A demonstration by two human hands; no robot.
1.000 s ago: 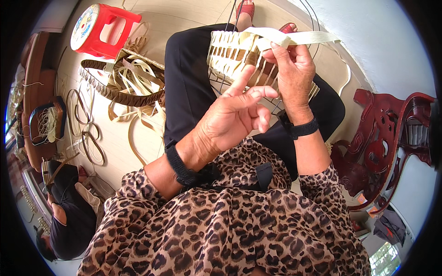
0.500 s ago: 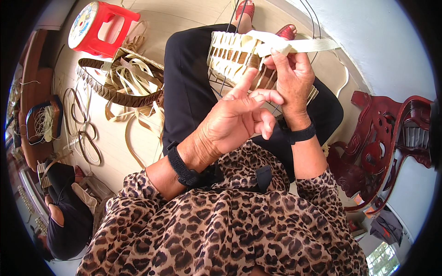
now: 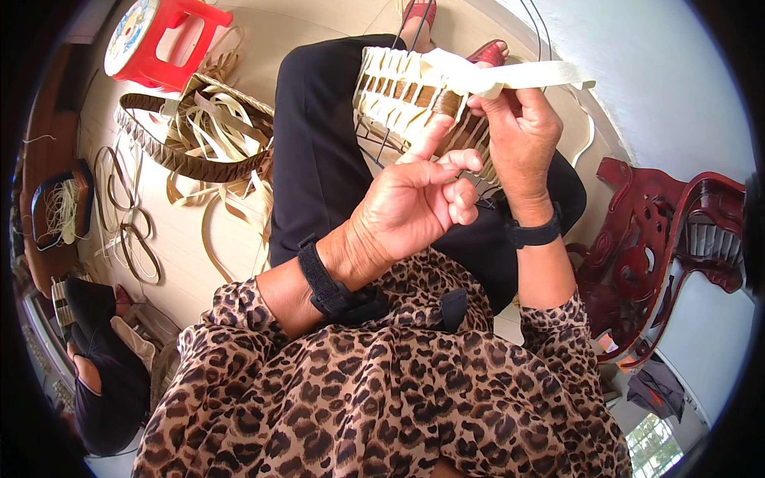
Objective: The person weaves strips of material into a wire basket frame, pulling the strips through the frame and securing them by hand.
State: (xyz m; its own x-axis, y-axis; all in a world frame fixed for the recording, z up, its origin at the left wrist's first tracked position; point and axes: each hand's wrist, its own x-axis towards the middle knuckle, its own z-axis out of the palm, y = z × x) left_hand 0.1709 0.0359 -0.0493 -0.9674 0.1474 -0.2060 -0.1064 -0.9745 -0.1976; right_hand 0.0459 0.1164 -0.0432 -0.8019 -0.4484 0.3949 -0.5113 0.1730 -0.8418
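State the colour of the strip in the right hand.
Pale cream; the strip shows in the head view.

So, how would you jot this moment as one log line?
left hand: index extended toward woven piece | right hand: pinching pale strip, end free at right | at left: red stool, loose strips

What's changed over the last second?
Right hand has eased slightly right and back toward the body relative to the woven piece, the pale strip shifting with it. The surroundings slid left in view, likely head motion. No visible grab or release. Left hand keeps its extended index finger at the weave; red stool and strip pile look undisturbed.
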